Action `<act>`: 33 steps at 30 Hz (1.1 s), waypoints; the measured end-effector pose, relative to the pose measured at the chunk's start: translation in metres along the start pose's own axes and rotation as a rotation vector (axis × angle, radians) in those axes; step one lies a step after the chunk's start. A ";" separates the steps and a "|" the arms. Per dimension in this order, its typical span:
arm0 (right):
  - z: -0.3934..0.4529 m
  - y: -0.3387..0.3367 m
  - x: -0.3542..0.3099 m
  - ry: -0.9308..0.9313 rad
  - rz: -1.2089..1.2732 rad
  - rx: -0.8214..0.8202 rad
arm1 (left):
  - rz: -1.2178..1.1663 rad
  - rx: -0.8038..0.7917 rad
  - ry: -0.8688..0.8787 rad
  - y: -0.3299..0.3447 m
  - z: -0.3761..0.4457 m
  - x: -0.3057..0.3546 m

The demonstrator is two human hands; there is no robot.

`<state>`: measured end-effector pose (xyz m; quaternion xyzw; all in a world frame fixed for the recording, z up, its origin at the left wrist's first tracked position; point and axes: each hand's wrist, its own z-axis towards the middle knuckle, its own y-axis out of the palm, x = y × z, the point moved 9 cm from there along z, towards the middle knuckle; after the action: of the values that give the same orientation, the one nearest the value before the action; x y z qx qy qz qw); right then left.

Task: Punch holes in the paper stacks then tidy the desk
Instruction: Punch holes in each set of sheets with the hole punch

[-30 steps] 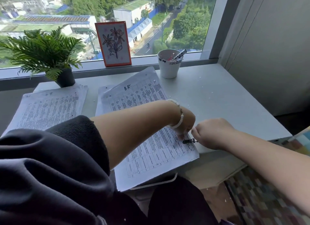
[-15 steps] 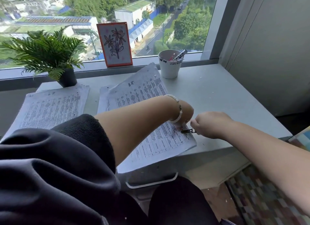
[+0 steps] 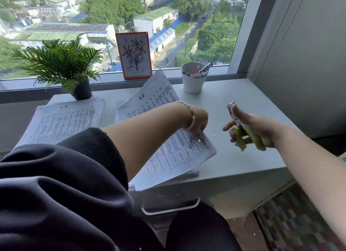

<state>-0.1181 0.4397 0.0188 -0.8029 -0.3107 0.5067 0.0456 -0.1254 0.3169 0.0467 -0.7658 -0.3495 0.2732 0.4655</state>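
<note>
A flat paper stack [image 3: 61, 121] with "A.R" handwritten at its top is seen at the left of the desk [image 3: 243, 157], its long axis running away from the viewer. Beside it, a second printed stack [image 3: 168, 153] is angled, its near corner overhanging the desk edge; it is pressed down by the left hand [image 3: 198, 121], whose fingers are hidden. Farther right, above the desk, a hole punch [image 3: 241, 130] with yellow-green handles is gripped by the right hand [image 3: 256, 129], metal head pointing up and away.
</note>
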 end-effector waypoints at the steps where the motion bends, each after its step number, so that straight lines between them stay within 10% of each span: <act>1: 0.001 0.005 0.002 -0.009 0.093 -0.019 | -0.004 0.011 0.000 -0.003 0.000 -0.002; 9: 0.005 0.067 -0.009 0.049 0.297 -0.041 | -0.086 0.266 -0.024 -0.014 -0.013 -0.024; 13: 0.004 0.074 -0.008 0.168 0.700 -0.036 | -0.556 0.543 -0.383 0.000 -0.064 -0.106; 18: 0.008 0.098 -0.046 0.019 1.197 -0.205 | -1.390 0.080 -0.853 0.120 -0.144 -0.183; 22: -0.006 0.129 -0.105 -0.155 1.307 -0.323 | -1.845 -0.116 -0.659 0.161 -0.167 -0.152; 27: -0.028 0.174 -0.155 -0.298 1.231 -0.432 | -2.347 0.112 -0.306 0.145 -0.186 -0.144; 33: -0.039 0.220 -0.176 -0.331 0.924 -0.535 | -2.044 0.463 -0.345 0.129 -0.253 -0.204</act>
<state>-0.0377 0.1765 0.0904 -0.7490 -0.0473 0.4967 -0.4359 -0.0246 -0.0175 0.0547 0.0482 -0.8278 -0.0830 0.5527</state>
